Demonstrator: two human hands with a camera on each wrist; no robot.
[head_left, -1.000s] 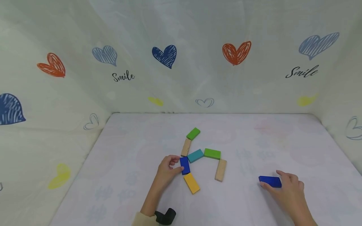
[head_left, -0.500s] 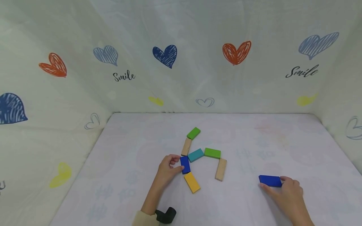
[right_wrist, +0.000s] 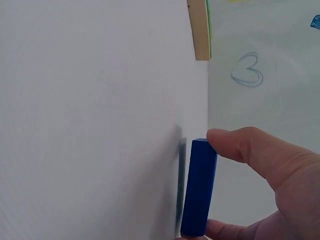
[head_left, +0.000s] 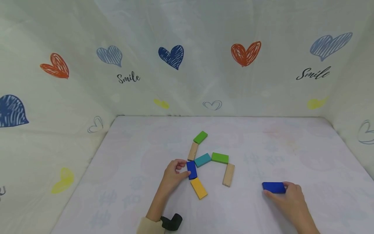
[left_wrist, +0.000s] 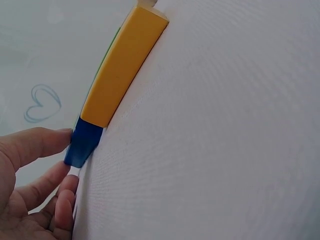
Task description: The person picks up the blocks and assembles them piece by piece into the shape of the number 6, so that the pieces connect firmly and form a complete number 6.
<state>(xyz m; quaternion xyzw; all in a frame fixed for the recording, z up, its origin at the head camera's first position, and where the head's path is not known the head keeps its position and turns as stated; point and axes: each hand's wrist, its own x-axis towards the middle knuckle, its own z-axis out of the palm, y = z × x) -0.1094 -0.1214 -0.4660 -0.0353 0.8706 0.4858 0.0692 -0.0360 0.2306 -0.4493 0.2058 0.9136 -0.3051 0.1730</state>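
Observation:
In the head view my left hand (head_left: 173, 175) holds a blue block (head_left: 191, 170) by its left side, thumb on the near part and index finger at the far corner. That block lies flat in a branching row of blocks, touching the end of a yellow block (left_wrist: 122, 70). Off to the right, my right hand (head_left: 292, 201) grips a second blue block (head_left: 273, 187) lengthwise between thumb and fingers. The right wrist view shows this second block (right_wrist: 200, 187) held just off the white tabletop, its shadow beside it.
Beyond the left hand's block run a plain wood block (head_left: 193, 151), a green block (head_left: 200, 137), and a teal block (head_left: 203, 160). Another green block (head_left: 220, 158) and a plain wood block (head_left: 228, 175) continue rightward. A heart-printed curtain (head_left: 204, 81) stands behind the table (head_left: 140, 136).
My right hand has tightened its fingers round the blue block's right end and shifted it slightly left. The left hand and the row of blocks stay put.

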